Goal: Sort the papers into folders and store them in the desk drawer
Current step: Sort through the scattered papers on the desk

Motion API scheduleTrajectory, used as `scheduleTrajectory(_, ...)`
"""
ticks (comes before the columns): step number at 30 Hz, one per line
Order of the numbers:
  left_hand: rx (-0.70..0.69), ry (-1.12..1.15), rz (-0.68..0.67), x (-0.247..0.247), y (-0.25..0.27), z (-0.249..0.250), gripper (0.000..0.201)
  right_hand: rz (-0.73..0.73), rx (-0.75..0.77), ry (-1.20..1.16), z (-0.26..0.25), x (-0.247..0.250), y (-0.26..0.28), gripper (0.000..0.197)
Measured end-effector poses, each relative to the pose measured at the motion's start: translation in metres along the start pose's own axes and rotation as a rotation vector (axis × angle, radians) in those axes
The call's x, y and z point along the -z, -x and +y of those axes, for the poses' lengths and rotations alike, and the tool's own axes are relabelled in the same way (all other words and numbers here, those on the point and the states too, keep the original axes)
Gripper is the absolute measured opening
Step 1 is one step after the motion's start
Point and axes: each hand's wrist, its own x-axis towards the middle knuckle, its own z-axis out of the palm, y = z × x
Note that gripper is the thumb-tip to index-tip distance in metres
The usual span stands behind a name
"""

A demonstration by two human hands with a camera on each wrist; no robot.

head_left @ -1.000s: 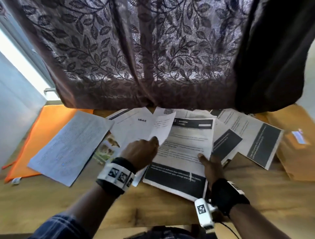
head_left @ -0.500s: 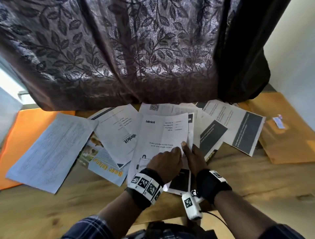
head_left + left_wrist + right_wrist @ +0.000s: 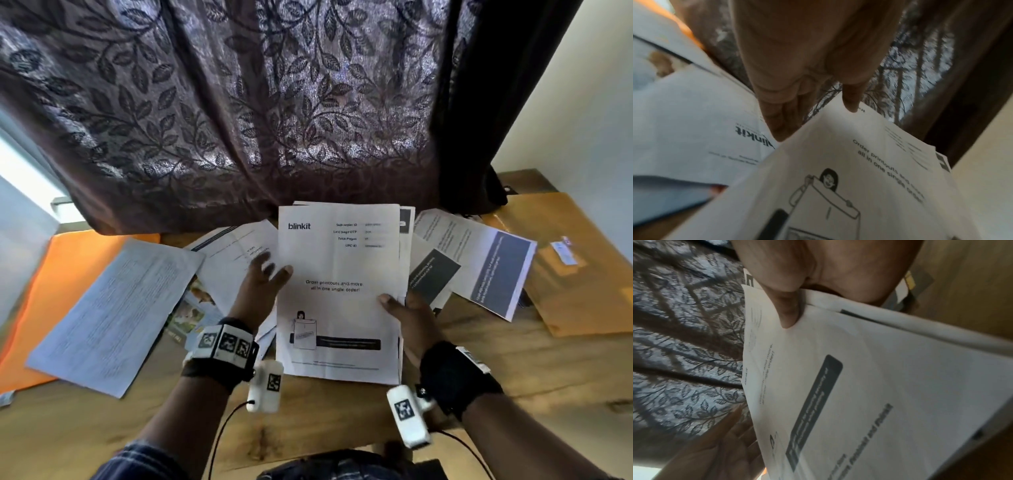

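Papers point(image 3: 113, 311) lie loose on the desk point(image 3: 513, 370) left of the left hand point(image 3: 262, 291), over an orange folder point(image 3: 65, 270), likely unsorted. Left hand's fingers are spread, at the stack's left edge, holding nothing. Blinkit stack point(image 3: 339, 291) is pinched by the right hand point(image 3: 411, 318), thumb on top, probably to collect one set. Versus half a second ago, the stack is lifted and the left hand has let go.

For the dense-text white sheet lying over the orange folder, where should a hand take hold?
Judging by its pose, the dense-text white sheet is best pinched at its near corner, which juts past the orange folder over the wooden desk, coming from the left hand side.
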Motion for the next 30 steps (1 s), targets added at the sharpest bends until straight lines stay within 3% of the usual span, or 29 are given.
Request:
scheduleTrajectory(2, -0.069, 0.119, -0.043, -0.003, 0.005, 0.006, 0.033, -0.018, 0.060, 0.046, -0.012, -0.003, -0.001, 0.024)
scheduleTrajectory(3, -0.119, 0.167, -0.052, -0.006, 0.008, 0.010, 0.028, -0.020, 0.087, 0.066, -0.018, -0.005, -0.001, 0.023)
scheduleTrajectory(7, -0.242, 0.324, -0.081, -0.016, 0.022, 0.026, 0.039, -0.027, 0.241, 0.113, -0.042, -0.008, 0.000, 0.021)
scheduleTrajectory(12, -0.274, 0.368, -0.123, -0.022, 0.039, 0.026, 0.050, -0.010, 0.327, 0.134, -0.054, -0.002, 0.004, 0.027)
scheduleTrajectory(16, -0.202, 0.297, -0.166, -0.030, 0.042, 0.007, 0.056, 0.034, 0.274, 0.131, -0.035, 0.004, 0.005, 0.033)
scheduleTrajectory(20, -0.172, 0.199, -0.161, -0.036, 0.044, -0.007, 0.025, 0.012, 0.116, 0.194, -0.006, 0.009, 0.003, 0.036)
scheduleTrajectory(23, -0.180, 0.147, -0.114, -0.034, 0.043, -0.007, 0.018, 0.013, 0.029, 0.308, 0.013, 0.014, 0.009, 0.035)
scheduleTrajectory(27, -0.233, -0.009, -0.088, -0.031, 0.038, -0.012, 0.023, 0.090, 0.048, 0.353, 0.020, 0.013, 0.022, 0.028)
scheduleTrajectory(30, -0.136, -0.158, -0.044, -0.033, 0.033, -0.027, 0.009, 0.181, 0.035, 0.471, 0.031, 0.012, 0.026, 0.031)
